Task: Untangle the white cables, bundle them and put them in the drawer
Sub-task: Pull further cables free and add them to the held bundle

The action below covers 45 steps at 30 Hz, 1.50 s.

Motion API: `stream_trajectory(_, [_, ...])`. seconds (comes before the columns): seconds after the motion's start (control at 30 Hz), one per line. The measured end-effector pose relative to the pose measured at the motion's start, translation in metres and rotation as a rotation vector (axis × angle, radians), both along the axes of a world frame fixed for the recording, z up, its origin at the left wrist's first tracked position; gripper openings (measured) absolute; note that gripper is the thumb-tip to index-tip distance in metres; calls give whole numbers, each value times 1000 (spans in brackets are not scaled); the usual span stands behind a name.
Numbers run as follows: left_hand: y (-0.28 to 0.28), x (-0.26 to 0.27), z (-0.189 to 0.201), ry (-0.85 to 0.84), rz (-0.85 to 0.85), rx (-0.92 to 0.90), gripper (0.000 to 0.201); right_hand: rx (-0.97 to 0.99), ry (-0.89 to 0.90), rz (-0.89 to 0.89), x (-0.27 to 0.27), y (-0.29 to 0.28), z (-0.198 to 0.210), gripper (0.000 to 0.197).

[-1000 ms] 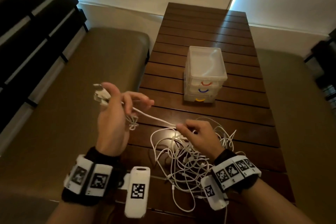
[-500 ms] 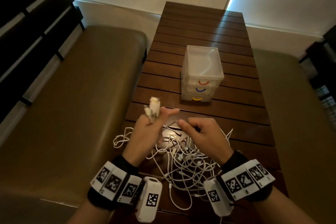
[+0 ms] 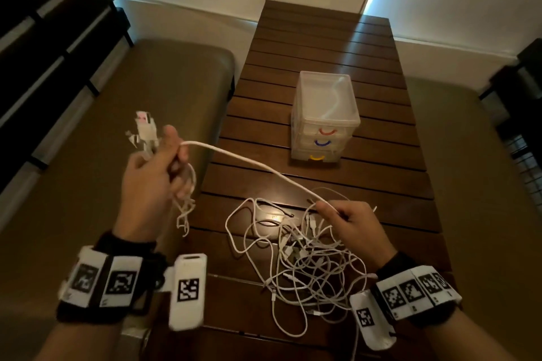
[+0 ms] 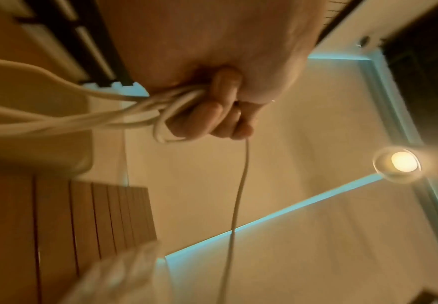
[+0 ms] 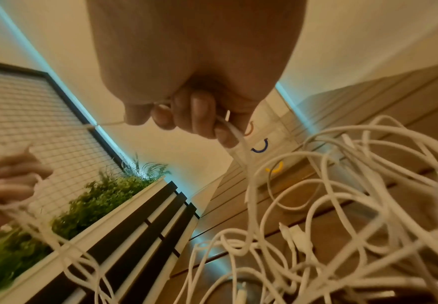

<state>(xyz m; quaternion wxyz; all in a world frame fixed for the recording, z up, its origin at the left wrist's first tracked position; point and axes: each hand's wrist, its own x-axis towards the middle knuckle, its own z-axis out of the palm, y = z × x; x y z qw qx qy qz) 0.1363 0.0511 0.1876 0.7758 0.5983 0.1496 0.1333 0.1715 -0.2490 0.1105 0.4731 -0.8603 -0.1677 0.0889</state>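
A tangled pile of white cables (image 3: 305,255) (image 5: 329,205) lies on the near part of the brown slatted table (image 3: 322,47). My left hand (image 3: 155,182) (image 4: 212,111) is raised left of the table and grips a bunch of cable loops and plugs (image 3: 143,132). One white cable (image 3: 249,163) (image 4: 238,195) stretches taut from it down to my right hand (image 3: 346,220) (image 5: 194,115), which pinches it just above the pile. A clear three-drawer box (image 3: 324,117) with red, blue and yellow handles stands in the middle of the table, drawers closed.
Olive cushioned benches (image 3: 96,173) flank the table on both sides. A dark slatted backrest (image 3: 44,47) runs along the left. A planter with green plants (image 5: 88,203) shows in the right wrist view. White walls stand beyond the table's far end.
My left hand has swung up and out to the left with its bunch of cable, drawing one strand taut. My right hand has stayed over the pile, holding that strand.
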Motion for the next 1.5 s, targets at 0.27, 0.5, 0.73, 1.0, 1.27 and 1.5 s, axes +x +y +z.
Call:
stream_trajectory(0.27, [-2,-9,-21,142,171,627,35,-26,93,-38,-2,9,-6,59])
stream_trajectory(0.5, [-74,-23,-38,-131,-562,944,48,-163,40,240,-13,40,13,48])
stream_trajectory(0.73, [-75,-28,-76,116,-820,1051,32,-170,112,350,-24,36,-12,37])
stream_trajectory(1.0, [-29,-14,-62,114,-280,617,33,-94,53,235,-20,37,-11,56])
stream_trajectory(1.27, [22,-1,-45,121,8,148,35,-122,33,134,0,34,-12,66])
stream_trajectory(1.5, [13,-17,-79,314,25,827,27,-329,29,87,-10,28,-25,54])
